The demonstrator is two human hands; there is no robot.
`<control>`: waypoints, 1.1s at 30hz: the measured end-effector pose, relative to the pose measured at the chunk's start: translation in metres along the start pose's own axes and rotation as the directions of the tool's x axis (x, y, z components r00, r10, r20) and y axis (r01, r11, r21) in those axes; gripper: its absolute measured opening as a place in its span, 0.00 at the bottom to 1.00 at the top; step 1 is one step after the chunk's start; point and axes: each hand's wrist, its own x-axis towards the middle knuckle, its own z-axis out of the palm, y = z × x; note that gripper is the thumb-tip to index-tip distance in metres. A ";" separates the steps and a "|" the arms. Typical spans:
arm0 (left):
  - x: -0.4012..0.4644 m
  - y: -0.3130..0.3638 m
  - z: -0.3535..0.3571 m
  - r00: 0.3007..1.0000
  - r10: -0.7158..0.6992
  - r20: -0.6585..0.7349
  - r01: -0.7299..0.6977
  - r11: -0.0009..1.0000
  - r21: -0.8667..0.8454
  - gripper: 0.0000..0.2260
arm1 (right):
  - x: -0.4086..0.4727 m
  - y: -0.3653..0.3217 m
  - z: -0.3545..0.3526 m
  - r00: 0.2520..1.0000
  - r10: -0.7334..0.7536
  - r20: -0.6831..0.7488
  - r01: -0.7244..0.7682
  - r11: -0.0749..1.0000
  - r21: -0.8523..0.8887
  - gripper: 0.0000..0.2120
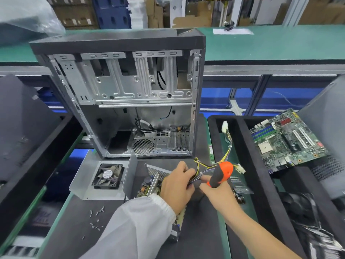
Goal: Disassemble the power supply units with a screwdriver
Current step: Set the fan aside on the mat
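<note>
The opened power supply unit (152, 181) lies on the dark mat in front of me, its circuit board and perforated wall showing. Its grey metal cover (89, 181) with the black fan (108, 175) lies flipped to the left. My left hand (177, 186) rests over the unit and grips the bundle of yellow and black cables (202, 168). My right hand (214, 189) holds the screwdriver (222, 172) by its black and orange handle, upright, right beside the cables. The tip is hidden behind my hands.
An empty computer case (127, 101) stands upright just behind the unit. Several loose screws (96, 216) lie on the mat at the lower left. A black tray (242, 139) on the right holds a motherboard (287, 139) and a white-plugged cable (225, 127).
</note>
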 end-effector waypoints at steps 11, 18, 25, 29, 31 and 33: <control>-0.007 -0.002 0.000 0.998 -0.055 -0.032 0.044 0.961 -0.273 0.17 | -0.004 0.011 0.009 0.983 -0.098 -0.155 0.139 0.948 0.288 0.14; -0.002 -0.016 0.000 0.997 0.063 0.043 -0.045 0.942 -0.333 0.18 | -0.012 0.026 0.009 0.970 -0.146 -0.195 0.175 0.975 0.139 0.05; -0.001 -0.016 -0.001 0.996 0.082 0.034 -0.072 0.971 -0.230 0.08 | -0.014 -0.008 0.010 0.911 -0.410 0.038 0.412 0.907 -0.084 0.16; 0.003 -0.013 -0.005 0.984 0.121 -0.127 -0.083 0.959 0.272 0.07 | -0.003 -0.013 0.001 0.908 -0.407 0.098 0.418 0.861 -0.292 0.13; 0.003 -0.017 -0.002 0.980 0.087 -0.179 -0.067 0.991 0.119 0.07 | 0.001 -0.015 0.003 0.910 -0.413 0.041 0.411 0.882 -0.232 0.13; 0.002 -0.022 0.000 0.979 -0.008 -0.202 -0.014 0.994 -0.109 0.05 | 0.005 -0.012 0.006 0.914 -0.406 -0.023 0.395 0.900 -0.187 0.14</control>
